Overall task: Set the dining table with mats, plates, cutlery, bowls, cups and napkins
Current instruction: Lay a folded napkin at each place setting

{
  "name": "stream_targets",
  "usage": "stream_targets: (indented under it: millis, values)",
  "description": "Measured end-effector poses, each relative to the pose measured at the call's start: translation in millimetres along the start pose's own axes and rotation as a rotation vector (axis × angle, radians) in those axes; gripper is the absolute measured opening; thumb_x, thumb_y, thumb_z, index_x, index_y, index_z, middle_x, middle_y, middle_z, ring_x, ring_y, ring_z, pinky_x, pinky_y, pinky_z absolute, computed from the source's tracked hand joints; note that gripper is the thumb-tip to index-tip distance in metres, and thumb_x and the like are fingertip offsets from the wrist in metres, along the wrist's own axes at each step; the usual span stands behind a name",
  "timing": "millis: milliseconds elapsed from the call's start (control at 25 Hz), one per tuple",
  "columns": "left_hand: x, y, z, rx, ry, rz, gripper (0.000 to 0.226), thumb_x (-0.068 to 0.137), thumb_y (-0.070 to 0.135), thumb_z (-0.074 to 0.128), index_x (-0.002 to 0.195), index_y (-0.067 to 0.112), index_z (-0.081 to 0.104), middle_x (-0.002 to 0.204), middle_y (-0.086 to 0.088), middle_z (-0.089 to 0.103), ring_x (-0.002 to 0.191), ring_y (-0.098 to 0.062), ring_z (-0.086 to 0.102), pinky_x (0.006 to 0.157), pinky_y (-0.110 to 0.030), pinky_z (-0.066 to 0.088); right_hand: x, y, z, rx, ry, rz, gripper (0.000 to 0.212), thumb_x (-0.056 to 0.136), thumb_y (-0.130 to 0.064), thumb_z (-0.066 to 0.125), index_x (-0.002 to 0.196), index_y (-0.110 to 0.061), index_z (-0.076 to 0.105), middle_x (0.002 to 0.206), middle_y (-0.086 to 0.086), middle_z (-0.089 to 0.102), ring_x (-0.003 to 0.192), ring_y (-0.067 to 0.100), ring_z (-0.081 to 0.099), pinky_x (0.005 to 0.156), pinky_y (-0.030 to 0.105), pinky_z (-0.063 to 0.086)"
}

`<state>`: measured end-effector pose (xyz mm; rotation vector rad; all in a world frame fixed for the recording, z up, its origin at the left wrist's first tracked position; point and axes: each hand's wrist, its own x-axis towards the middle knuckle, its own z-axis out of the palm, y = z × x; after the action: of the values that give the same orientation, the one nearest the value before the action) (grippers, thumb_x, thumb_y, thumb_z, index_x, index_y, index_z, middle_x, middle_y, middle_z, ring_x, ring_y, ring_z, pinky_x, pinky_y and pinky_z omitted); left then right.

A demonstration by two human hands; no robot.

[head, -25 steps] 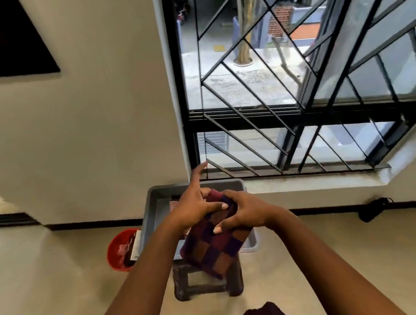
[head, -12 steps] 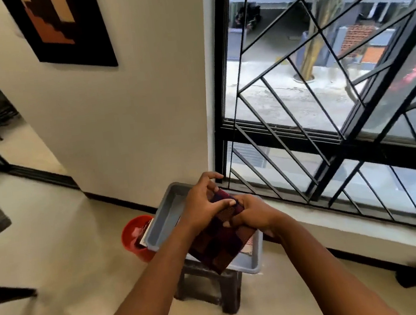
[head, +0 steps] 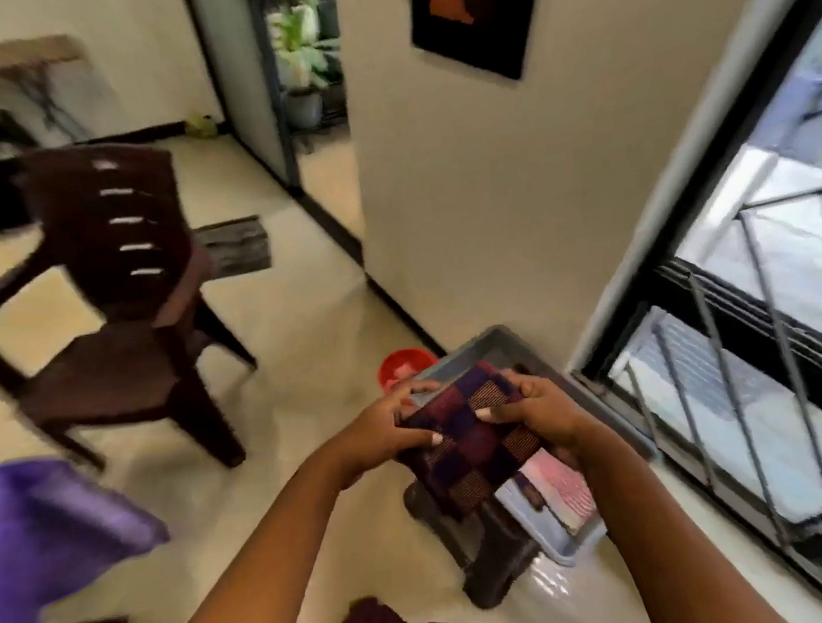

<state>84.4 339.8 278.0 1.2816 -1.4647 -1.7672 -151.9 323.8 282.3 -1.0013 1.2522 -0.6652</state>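
Both our hands clutch one folded checked mat (head: 473,444) above the grey tray (head: 509,344): left hand (head: 386,433) curled round its left edge, right hand (head: 544,414) wrapped round its right. Under it, that tray sits on a dark stool (head: 495,551) beside the window (head: 758,351).

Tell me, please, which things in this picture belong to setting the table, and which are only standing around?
For the job:
- checked cloth, gripped by left hand and right hand
- grey tray with folded pink cloth

Only around:
- dark chair
- red bucket
- dark stool
- wall picture
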Motion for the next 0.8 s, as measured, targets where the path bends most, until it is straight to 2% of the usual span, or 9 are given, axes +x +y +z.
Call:
stream_targets:
  millis: [160, 280, 400, 520, 560, 640, 720, 800]
  values:
    - [-87, -45, -47, -0.340, 0.487, 0.006, 0.058, 0.082, 0.005, 0.074, 0.128, 0.033, 0.050, 0.103, -0.001, 0.071, 0.086, -0.014, 0.068, 0.063, -0.029, 0.053, 40, -1, 103, -0.012, -0.153, 0.047, 0.028, 0.081, -0.003, 0.072, 0.109, -0.001, 0.068, 0.101, 0.019, 0.073, 0.093, 0.037, 0.070, 0.087, 0.052, 0.056]
    - [-151, -71, -68, -0.469, 0.758, 0.035, 0.061, 0.083, 0.002, 0.072, 0.126, 0.037, 0.044, 0.100, 0.004, 0.072, 0.085, -0.012, 0.069, 0.062, -0.028, 0.053, 57, 1, 186, -0.045, -0.280, 0.090, 0.027, 0.085, -0.004, 0.068, 0.112, -0.001, 0.063, 0.094, 0.016, 0.074, 0.076, 0.027, 0.072, 0.067, 0.038, 0.060]
    - [-213, -93, -94, -0.588, 1.140, 0.039, 0.053, 0.084, -0.004, 0.068, 0.122, 0.024, 0.044, 0.093, -0.001, 0.069, 0.069, -0.009, 0.067, 0.052, -0.025, 0.053, 68, 4, 275, -0.094, -0.436, 0.143, 0.034, 0.090, -0.005, 0.062, 0.123, -0.003, 0.053, 0.095, 0.013, 0.071, 0.067, 0.019, 0.068, 0.056, 0.031, 0.056]
    - [-265, -113, -120, -0.644, 1.416, 0.038, 0.057, 0.081, -0.001, 0.073, 0.125, 0.017, 0.042, 0.098, -0.017, 0.069, 0.080, -0.027, 0.068, 0.068, -0.042, 0.058, 65, 9, 351, -0.209, -0.579, 0.124, 0.024, 0.092, -0.008, 0.060, 0.115, -0.011, 0.053, 0.099, 0.008, 0.070, 0.075, 0.018, 0.068, 0.061, 0.032, 0.053]
    - [-280, -119, -127, -0.658, 1.494, 0.032, 0.059, 0.081, 0.002, 0.075, 0.127, 0.017, 0.042, 0.100, -0.020, 0.069, 0.084, -0.030, 0.069, 0.072, -0.045, 0.058, 63, 11, 373, -0.238, -0.608, 0.104, 0.021, 0.093, -0.008, 0.060, 0.112, -0.013, 0.052, 0.099, 0.007, 0.070, 0.078, 0.019, 0.068, 0.063, 0.033, 0.053]
    - [-304, -129, -143, -0.710, 1.609, 0.033, 0.059, 0.082, 0.010, 0.076, 0.128, 0.020, 0.041, 0.098, -0.016, 0.071, 0.085, -0.027, 0.071, 0.072, -0.040, 0.058, 63, 12, 416, -0.290, -0.648, 0.080, 0.021, 0.093, -0.008, 0.061, 0.111, -0.013, 0.050, 0.100, 0.007, 0.070, 0.083, 0.021, 0.070, 0.067, 0.035, 0.056]
    - [-320, -134, -165, -0.761, 1.632, 0.078, 0.057, 0.087, 0.009, 0.071, 0.131, 0.023, 0.038, 0.101, -0.013, 0.071, 0.088, -0.024, 0.071, 0.072, -0.036, 0.058, 71, 11, 456, -0.331, -0.663, 0.062, 0.025, 0.093, -0.010, 0.062, 0.114, -0.014, 0.049, 0.104, 0.009, 0.068, 0.088, 0.024, 0.071, 0.069, 0.036, 0.057]
    - [-327, -135, -192, -0.749, 1.605, 0.098, 0.064, 0.090, 0.004, 0.065, 0.137, 0.030, 0.031, 0.111, -0.014, 0.067, 0.096, -0.025, 0.070, 0.072, -0.033, 0.058, 85, 3, 491, -0.347, -0.653, 0.036, 0.025, 0.093, -0.012, 0.062, 0.114, -0.015, 0.049, 0.106, 0.010, 0.068, 0.089, 0.025, 0.071, 0.061, 0.031, 0.056]
